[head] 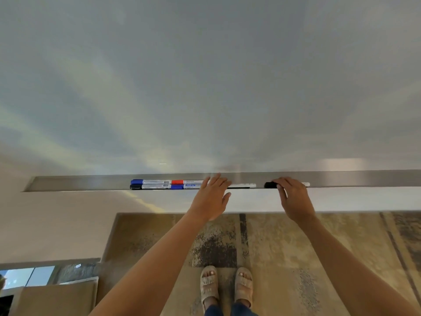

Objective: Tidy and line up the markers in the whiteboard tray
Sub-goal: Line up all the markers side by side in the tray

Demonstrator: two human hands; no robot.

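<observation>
At the left of the tray four markers already lie tidy in two rows: a blue-capped one with a red-capped one end to end behind, and a black-capped one with another blue-capped one in front. The left hand hovers over the right end of these rows, fingers spread and flat, holding nothing. A white barrel shows just past it. Further right, apart from the group, the right hand curls its fingers over a stray marker with a black cap, apparently gripping it. Most of the lining-up looks done; this last marker still needs to join the others.
</observation>
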